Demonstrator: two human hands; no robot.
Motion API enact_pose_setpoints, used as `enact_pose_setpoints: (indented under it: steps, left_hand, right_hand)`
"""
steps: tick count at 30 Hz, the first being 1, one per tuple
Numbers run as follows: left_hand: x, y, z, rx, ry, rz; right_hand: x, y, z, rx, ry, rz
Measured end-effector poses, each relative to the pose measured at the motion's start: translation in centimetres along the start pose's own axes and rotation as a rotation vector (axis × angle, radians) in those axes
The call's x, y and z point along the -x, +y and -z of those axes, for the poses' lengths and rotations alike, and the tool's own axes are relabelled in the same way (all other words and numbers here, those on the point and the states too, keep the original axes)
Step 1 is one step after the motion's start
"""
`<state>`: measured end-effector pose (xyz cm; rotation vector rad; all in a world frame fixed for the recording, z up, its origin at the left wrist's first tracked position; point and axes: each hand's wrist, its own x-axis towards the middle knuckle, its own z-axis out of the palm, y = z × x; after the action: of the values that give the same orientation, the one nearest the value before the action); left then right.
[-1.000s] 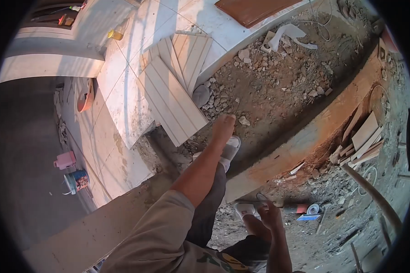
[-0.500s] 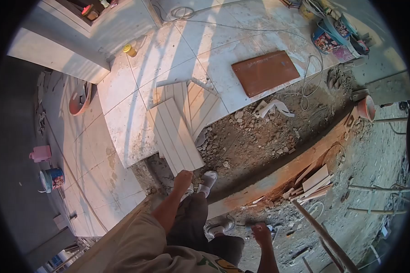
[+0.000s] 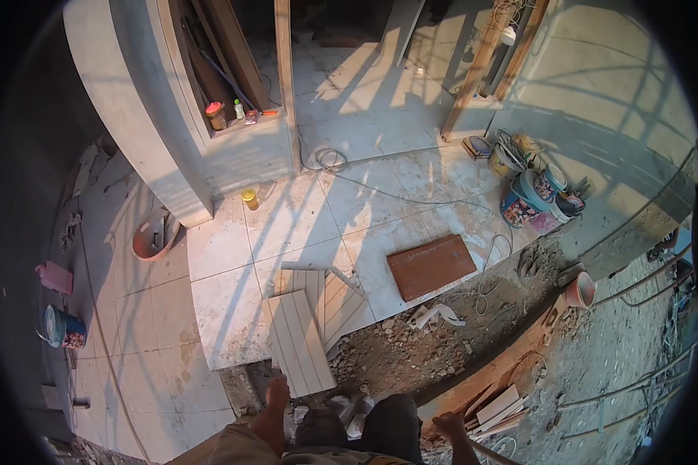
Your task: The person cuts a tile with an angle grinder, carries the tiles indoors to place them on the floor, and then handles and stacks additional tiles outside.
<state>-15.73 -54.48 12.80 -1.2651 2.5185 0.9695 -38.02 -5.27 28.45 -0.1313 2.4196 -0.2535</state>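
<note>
My left hand (image 3: 277,391) is closed, and in this view it overlaps the lower left corner of a pale grooved tile (image 3: 298,341). That tile lies over two more grooved tiles (image 3: 341,308) at the edge of the white tiled floor, its near end reaching out over the dirt. My right hand (image 3: 448,425) is held low at the right with its fingers curled in; I cannot tell what, if anything, is in it. Close beyond it is a stack of tile pieces (image 3: 498,409). My shoes (image 3: 357,424) show between the hands, partly hidden by my legs.
A brown slab (image 3: 431,267) lies on the white floor (image 3: 287,240). Rubble and dirt (image 3: 411,349) fill the trench ahead, bordered by an orange-brown ledge (image 3: 473,380). Paint buckets (image 3: 523,203) stand at the back right, an orange basin (image 3: 152,237) at the left. A cable (image 3: 411,200) crosses the floor.
The view has tilted up, showing more of the doorway. My rear foot has come up beside the front one. My left hand has shifted from the tile's near end toward its left corner.
</note>
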Motion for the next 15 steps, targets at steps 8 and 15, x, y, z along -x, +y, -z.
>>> enact_pose_setpoints:
  steps: [8,15]
  left_hand:
    - [-2.3,-5.1,-0.5,0.187,0.05,0.47]
    - [-1.6,-0.1,-1.9,0.485,0.078,0.561]
  right_hand:
    - [-11.4,-1.4,6.0,-0.279,-0.313,-0.366]
    - [-25.9,-5.2,11.5,0.175,-0.347,0.026]
